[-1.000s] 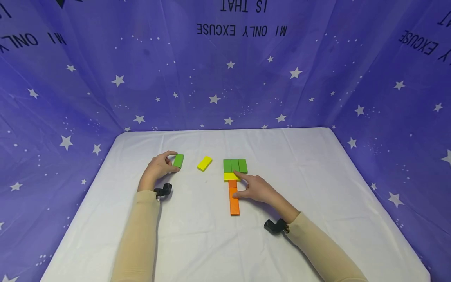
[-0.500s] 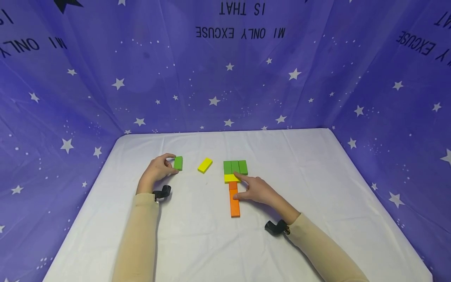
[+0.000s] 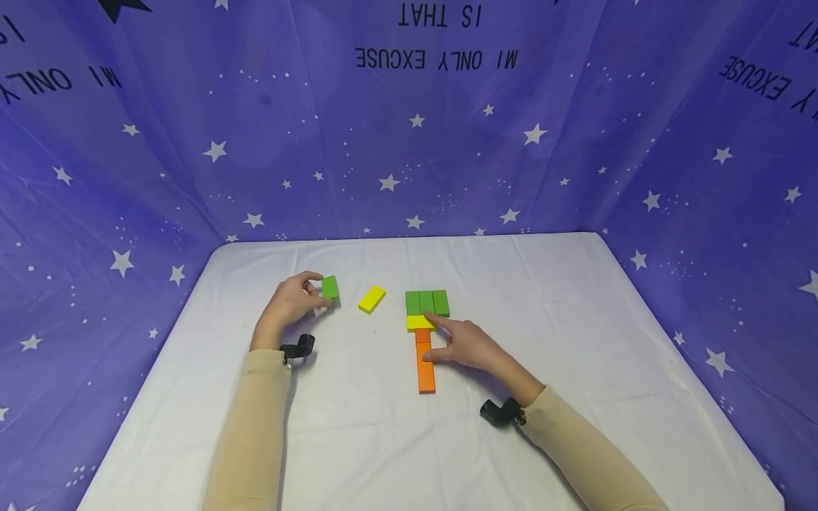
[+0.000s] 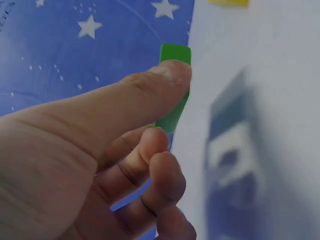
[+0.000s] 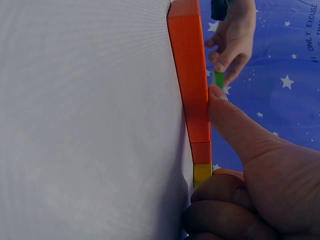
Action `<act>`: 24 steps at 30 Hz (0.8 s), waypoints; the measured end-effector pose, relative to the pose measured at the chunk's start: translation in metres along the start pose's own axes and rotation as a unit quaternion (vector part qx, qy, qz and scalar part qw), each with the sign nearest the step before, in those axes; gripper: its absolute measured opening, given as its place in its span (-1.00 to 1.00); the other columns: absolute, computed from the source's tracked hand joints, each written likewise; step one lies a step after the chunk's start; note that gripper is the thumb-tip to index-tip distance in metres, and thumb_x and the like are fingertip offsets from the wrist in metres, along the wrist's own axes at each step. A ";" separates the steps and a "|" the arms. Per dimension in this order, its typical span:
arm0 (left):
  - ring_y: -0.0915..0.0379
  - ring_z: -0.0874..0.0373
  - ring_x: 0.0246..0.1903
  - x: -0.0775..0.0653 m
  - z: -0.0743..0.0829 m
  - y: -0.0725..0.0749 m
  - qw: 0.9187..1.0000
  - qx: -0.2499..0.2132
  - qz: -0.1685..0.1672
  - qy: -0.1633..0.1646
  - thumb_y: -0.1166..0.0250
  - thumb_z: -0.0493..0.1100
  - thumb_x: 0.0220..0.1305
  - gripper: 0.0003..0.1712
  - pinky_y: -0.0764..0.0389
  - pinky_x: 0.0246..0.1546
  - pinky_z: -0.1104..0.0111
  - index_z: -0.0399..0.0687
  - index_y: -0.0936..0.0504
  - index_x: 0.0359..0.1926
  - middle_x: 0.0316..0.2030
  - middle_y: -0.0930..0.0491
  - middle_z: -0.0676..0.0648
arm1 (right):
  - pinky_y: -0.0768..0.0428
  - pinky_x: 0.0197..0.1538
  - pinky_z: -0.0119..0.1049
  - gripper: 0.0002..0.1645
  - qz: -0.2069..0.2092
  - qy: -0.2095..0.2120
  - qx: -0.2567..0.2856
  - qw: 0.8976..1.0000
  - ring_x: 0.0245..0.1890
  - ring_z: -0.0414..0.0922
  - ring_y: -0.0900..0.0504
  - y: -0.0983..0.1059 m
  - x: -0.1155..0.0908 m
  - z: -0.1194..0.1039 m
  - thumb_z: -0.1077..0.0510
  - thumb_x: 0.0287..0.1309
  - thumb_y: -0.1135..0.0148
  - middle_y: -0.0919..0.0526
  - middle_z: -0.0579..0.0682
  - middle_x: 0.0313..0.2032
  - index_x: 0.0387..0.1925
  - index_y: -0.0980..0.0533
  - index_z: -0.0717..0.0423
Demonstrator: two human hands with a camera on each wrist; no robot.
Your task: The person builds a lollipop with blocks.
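Note:
My left hand (image 3: pixel 287 305) pinches a green block (image 3: pixel 329 287) between thumb and fingertips, seemingly raised off the white table. In the left wrist view the thumb covers the middle of this green block (image 4: pixel 175 52). My right hand (image 3: pixel 473 344) rests on a flat block arrangement: its index fingertip is where the yellow block (image 3: pixel 417 323) meets the green blocks (image 3: pixel 427 301), and its thumb touches the long orange block (image 3: pixel 425 376). A short orange block (image 3: pixel 422 336) lies between yellow and long orange. The right wrist view shows the thumb against the orange block (image 5: pixel 192 75), other fingers bent.
A loose yellow block (image 3: pixel 372 299) lies at an angle between my left hand and the arrangement. White cloth covers the table (image 3: pixel 358 440). Purple star-printed curtains (image 3: pixel 390 142) stand behind and at both sides. A black camera mount sits at each wrist.
My left hand has shifted slightly right and away from me over the last half second, carrying the green block, which has tilted. The right hand and the arranged blocks have stayed put.

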State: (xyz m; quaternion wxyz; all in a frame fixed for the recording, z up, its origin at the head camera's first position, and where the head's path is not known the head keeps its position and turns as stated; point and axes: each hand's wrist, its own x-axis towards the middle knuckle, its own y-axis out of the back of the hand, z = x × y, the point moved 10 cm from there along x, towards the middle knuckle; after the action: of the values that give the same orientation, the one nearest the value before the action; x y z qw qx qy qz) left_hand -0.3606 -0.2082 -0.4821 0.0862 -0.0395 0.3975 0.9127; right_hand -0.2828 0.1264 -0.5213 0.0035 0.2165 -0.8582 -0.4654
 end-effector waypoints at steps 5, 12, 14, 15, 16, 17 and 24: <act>-0.40 0.08 -0.37 -0.003 0.020 0.004 1.000 -0.001 0.014 -0.025 -0.53 0.06 0.24 -0.14 -0.44 -0.30 0.26 -0.12 -0.46 0.47 -0.21 -0.58 -0.09 | -0.52 0.38 0.17 0.15 -0.002 -0.004 0.001 1.000 0.16 0.09 -0.62 0.000 -0.001 0.000 -0.33 0.07 -0.57 -0.54 0.17 0.44 0.63 -0.27 -0.25; -0.38 0.04 -0.38 -0.005 0.042 0.002 0.998 -0.014 0.027 -0.050 -0.56 0.06 0.20 -0.19 -0.43 -0.32 0.24 -0.08 -0.51 0.41 -0.29 -0.54 -0.06 | -0.54 0.37 0.15 0.14 0.000 0.000 0.000 1.000 0.09 0.04 -0.62 0.001 -0.001 -0.001 -0.33 0.07 -0.58 -0.54 0.17 0.45 0.62 -0.29 -0.23; -0.38 0.04 -0.37 -0.006 0.048 0.001 0.998 -0.017 0.028 -0.054 -0.57 0.05 0.20 -0.20 -0.43 -0.30 0.23 -0.08 -0.52 0.40 -0.30 -0.54 -0.05 | -0.54 0.36 0.14 0.15 0.000 0.001 -0.001 1.000 0.06 0.02 -0.61 0.000 -0.001 -0.001 -0.33 0.07 -0.58 -0.54 0.16 0.44 0.62 -0.29 -0.22; -0.39 0.03 -0.37 -0.007 0.050 0.000 0.998 -0.018 0.028 -0.056 -0.57 0.05 0.20 -0.20 -0.43 -0.29 0.23 -0.08 -0.52 0.40 -0.31 -0.54 -0.05 | -0.55 0.36 0.13 0.15 0.000 0.002 -0.001 1.000 0.04 0.00 -0.61 0.000 -0.001 0.000 -0.33 0.07 -0.58 -0.55 0.16 0.44 0.62 -0.29 -0.22; -0.39 0.03 -0.36 -0.008 0.054 -0.001 0.998 -0.018 0.028 -0.059 -0.57 0.05 0.20 -0.20 -0.44 -0.28 0.23 -0.09 -0.53 0.40 -0.31 -0.54 -0.05 | -0.55 0.36 0.13 0.15 0.001 0.002 -0.002 1.000 0.01 -0.02 -0.60 0.000 0.000 0.000 -0.33 0.07 -0.58 -0.56 0.16 0.43 0.62 -0.29 -0.22; -0.39 0.03 -0.36 -0.008 0.056 -0.002 0.998 -0.019 0.028 -0.060 -0.57 0.05 0.20 -0.20 -0.44 -0.28 0.22 -0.09 -0.53 0.40 -0.32 -0.54 -0.05 | -0.56 0.35 0.12 0.15 0.000 0.002 -0.003 1.000 -0.03 -0.03 -0.60 0.000 0.000 0.000 -0.32 0.07 -0.58 -0.62 0.16 0.36 0.62 -0.29 -0.22; -0.40 0.05 -0.37 -0.009 0.073 -0.013 0.997 -0.025 0.022 -0.064 -0.58 0.05 0.19 -0.20 -0.45 -0.30 0.24 -0.07 -0.52 0.40 -0.32 -0.56 -0.05 | -0.57 0.05 -0.07 0.16 -0.006 -0.001 -0.003 1.000 -0.41 -0.16 -0.35 0.000 -0.001 0.000 -0.32 0.07 -0.58 -0.69 0.04 -0.32 0.63 -0.27 -0.24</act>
State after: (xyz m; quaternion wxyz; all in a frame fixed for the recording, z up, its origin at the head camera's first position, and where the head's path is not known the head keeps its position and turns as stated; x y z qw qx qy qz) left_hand -0.3498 -0.1469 -0.4406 0.0906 0.0259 0.3693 0.9245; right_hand -0.2823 0.1270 -0.5215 0.0004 0.2215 -0.8554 -0.4683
